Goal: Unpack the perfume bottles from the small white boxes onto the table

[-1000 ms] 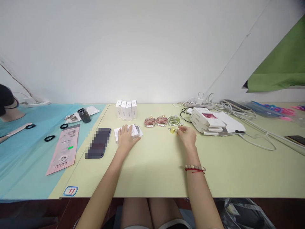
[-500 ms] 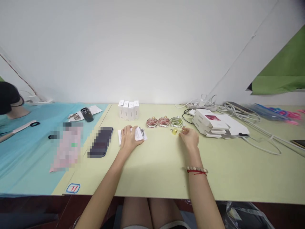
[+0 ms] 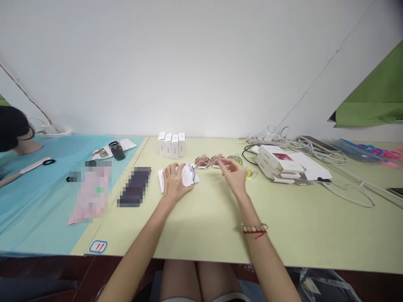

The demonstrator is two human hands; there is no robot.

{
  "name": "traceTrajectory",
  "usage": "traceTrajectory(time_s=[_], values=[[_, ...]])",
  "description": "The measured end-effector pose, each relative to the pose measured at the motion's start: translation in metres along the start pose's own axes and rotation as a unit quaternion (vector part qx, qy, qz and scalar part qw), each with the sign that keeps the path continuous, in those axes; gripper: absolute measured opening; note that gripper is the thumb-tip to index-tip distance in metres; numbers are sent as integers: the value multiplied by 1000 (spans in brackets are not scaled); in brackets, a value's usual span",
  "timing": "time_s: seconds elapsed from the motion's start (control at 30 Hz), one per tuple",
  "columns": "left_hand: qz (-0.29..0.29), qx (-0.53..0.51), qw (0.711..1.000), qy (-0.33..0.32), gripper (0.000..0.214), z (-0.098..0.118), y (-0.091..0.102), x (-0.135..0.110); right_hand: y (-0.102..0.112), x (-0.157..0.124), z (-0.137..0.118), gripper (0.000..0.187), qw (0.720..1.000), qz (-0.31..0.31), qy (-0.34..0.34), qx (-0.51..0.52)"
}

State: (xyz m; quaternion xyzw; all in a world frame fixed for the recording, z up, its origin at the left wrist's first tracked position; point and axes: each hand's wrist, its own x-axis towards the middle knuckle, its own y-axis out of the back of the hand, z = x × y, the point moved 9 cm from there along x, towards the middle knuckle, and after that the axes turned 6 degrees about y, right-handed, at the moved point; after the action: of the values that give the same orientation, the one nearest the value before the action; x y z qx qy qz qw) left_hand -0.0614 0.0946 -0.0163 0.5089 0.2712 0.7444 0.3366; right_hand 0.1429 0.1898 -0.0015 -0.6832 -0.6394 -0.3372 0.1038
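Note:
My left hand [image 3: 174,180] is closed around a white folded cardboard piece [image 3: 188,176] lying on the table. A round, clear, glass-like thing [image 3: 193,173] shows at its right end, partly covered by the card. My right hand [image 3: 234,175] hovers over the table to the right, thumb and fingers pinched together; what they hold, if anything, is too small to make out. Behind it stand two pink perfume bottles [image 3: 202,162] and a green perfume bottle [image 3: 238,158], the latter partly hidden by the hand. Beside its knuckles lie small yellow [image 3: 249,173] and clear pieces [image 3: 255,174].
Several upright white boxes [image 3: 171,146] stand near the wall. White cartons [image 3: 278,161] are piled at right, with cables [image 3: 315,155] behind. At left lie a dark blurred phone-like slab [image 3: 135,186], a pink pouch-like thing [image 3: 94,193] and a dark jar [image 3: 116,151].
My right hand has lifted from the small pieces and moved left towards my left hand. My left hand keeps its hold on the white cardboard piece. The view has shifted slightly.

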Motion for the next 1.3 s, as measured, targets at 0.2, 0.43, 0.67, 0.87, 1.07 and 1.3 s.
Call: traceTrajectory(time_s=[0.2,0.43,0.67,0.87,1.07,1.3], values=[[-9,-9,999,-39,64,11,-1,-3,-65,-28,-21,42,979,-183,3,87],[-6,-20,999,-47,66,16,1,-6,-76,-32,-9,39,964,-219,-39,149],[0,-21,999,-48,67,19,2,-8,-79,-34,-7,34,968,-174,-44,174],[9,-22,999,-30,67,18,3,-3,-76,-32,-4,37,967,-154,-74,188],[15,-8,1000,1,68,1,4,3,-66,-28,8,42,962,-102,-131,217],[12,7,998,64,66,-24,0,9,-16,-10,31,42,993,42,-104,40]])
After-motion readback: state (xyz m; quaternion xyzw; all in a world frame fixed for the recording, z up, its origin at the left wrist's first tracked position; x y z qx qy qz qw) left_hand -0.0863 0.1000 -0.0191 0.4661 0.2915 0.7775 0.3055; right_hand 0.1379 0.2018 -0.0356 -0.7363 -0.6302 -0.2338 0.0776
